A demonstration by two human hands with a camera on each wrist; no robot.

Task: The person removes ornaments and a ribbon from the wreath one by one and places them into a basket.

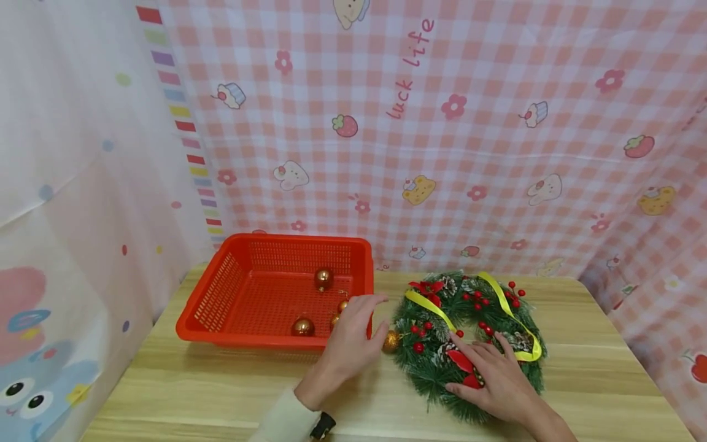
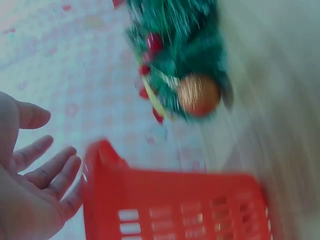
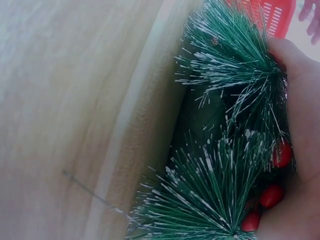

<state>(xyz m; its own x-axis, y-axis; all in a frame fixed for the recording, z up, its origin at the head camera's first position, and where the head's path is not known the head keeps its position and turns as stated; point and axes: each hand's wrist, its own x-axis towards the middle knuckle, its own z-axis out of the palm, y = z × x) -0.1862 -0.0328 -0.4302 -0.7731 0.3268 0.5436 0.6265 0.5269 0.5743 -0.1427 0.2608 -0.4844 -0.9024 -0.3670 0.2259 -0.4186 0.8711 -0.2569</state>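
Observation:
My left hand (image 1: 353,341) is held over the front right corner of the red basket (image 1: 207,331), fingers loosely extended and holding nothing; the left wrist view shows its palm (image 2: 30,200) beside the basket's rim. A green wreath (image 1: 420,374) lies to the right, decorated with red berries, pine cones, red petals and a yellow ribbon (image 1: 499,294). On its lower part rests my right hand (image 1: 497,380), fingers spread over the greenery near a red flower. A glittery gold bauble (image 1: 391,342) sits at the wreath's left edge, also visible in the left wrist view.
Inside the basket are several gold baubles, including a shiny one (image 1: 323,278) at the back and another shiny one (image 1: 302,326) at the front. The wooden table (image 1: 221,393) meets a pink checked curtain (image 1: 331,153) behind. A white patterned curtain (image 1: 66,153) hangs at left.

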